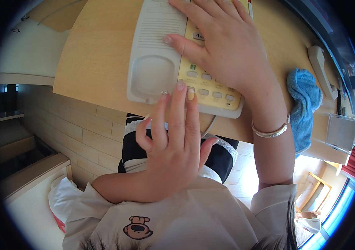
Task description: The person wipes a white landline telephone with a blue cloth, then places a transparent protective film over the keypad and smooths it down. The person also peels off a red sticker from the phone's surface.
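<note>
A desk telephone base (155, 34) of off-white plastic with a yellow keypad panel (196, 81) lies at the front edge of the wooden desk, its handset cradle bare. My right hand (227, 43), with a bracelet (269, 133) at the wrist, is spread flat over the keypad and hides most of the number keys; its thumb reaches over the cradle side. My left hand (175, 134) lies at the near edge of the base, fingers apart, fingertips on the lower left buttons and the cradle's rim. A cord (209, 126) runs down from the base.
A blue towel (302, 106) lies crumpled on the desk (96, 56), right of my right forearm. Beyond it are the telephone handset (321, 72), a clear plastic box (341, 132) and a monitor (337, 56). A cabinet (33, 172) stands at lower left; a wooden chair frame (316, 190) is at lower right.
</note>
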Demonstrator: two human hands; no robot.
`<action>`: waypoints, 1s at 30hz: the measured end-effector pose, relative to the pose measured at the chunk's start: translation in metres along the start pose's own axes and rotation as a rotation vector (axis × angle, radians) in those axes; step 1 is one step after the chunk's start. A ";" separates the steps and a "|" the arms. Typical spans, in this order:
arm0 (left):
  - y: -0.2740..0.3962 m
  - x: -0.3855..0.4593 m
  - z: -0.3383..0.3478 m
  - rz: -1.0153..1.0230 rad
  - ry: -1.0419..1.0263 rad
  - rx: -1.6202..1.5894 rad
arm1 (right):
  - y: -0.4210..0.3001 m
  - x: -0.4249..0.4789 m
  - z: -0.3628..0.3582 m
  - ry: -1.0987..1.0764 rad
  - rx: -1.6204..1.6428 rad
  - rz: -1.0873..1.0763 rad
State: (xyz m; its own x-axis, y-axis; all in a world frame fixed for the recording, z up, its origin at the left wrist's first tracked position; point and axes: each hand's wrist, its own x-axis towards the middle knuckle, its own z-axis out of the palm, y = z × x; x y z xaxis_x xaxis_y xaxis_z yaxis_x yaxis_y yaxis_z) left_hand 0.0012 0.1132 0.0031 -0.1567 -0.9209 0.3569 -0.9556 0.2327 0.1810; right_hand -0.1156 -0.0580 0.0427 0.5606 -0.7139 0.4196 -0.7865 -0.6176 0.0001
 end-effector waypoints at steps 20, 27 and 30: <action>-0.045 0.008 -0.032 0.154 -0.150 0.058 | -0.002 -0.003 0.003 0.161 0.087 -0.045; -0.097 0.051 -0.041 0.418 -0.085 -0.301 | 0.010 -0.003 -0.001 0.291 0.278 -0.085; -0.104 0.087 -0.035 0.494 -0.179 -0.401 | 0.019 -0.020 -0.023 0.158 0.486 0.016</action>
State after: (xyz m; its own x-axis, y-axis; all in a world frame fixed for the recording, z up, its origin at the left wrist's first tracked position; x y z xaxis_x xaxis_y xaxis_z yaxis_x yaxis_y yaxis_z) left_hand 0.0960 0.0198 0.0473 -0.6247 -0.7059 0.3339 -0.5989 0.7075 0.3751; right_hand -0.1480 -0.0477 0.0555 0.4740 -0.6887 0.5487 -0.5621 -0.7163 -0.4135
